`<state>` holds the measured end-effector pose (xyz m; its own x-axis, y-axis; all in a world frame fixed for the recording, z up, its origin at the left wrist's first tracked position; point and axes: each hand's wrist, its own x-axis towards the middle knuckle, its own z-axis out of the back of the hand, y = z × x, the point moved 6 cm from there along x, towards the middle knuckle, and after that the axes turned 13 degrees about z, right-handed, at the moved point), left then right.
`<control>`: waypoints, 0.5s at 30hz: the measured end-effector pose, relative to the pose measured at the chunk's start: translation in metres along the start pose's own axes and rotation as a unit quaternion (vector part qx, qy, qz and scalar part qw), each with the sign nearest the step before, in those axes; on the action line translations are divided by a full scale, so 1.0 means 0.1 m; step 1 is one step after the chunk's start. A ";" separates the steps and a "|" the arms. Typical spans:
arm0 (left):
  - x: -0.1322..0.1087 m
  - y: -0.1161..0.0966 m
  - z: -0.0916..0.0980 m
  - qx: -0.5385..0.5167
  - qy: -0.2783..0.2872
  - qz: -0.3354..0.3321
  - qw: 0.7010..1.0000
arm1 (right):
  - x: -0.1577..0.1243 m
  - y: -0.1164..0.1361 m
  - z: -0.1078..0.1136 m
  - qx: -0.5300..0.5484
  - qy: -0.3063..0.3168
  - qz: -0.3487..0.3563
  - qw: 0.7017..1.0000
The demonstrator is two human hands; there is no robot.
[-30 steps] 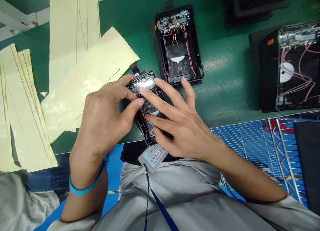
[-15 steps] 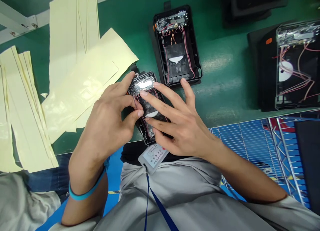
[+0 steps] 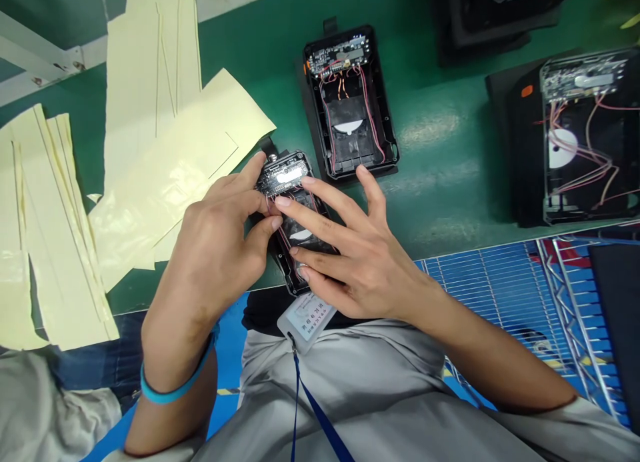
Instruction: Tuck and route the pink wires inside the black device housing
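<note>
Both my hands work close together: my left hand (image 3: 213, 249) pinches the open black casing (image 3: 283, 175) at the near edge of the green worktop (image 3: 440, 182), while my right hand (image 3: 363, 255) spreads fingertips over its pink wires (image 3: 286, 239) (another open casing (image 3: 347, 102) lies at one o'clock).

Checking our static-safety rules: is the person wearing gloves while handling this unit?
No, the left hand and right hand are bare on the open black case, with only a blue wristband on the left wrist.
</note>
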<state>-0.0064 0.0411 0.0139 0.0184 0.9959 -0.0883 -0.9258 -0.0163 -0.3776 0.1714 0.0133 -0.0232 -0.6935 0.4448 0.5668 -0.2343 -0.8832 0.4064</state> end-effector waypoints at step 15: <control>0.03 0.02 0.00 0.032 -0.011 0.021 0.999 | 0.15 0.04 0.04 -0.086 0.078 0.019 0.993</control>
<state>-0.0080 0.0436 0.0133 -0.0289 0.9962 -0.0824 -0.9481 -0.0535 -0.3134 0.1632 0.0169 -0.0101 -0.7982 0.3947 0.4551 -0.3100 -0.9169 0.2515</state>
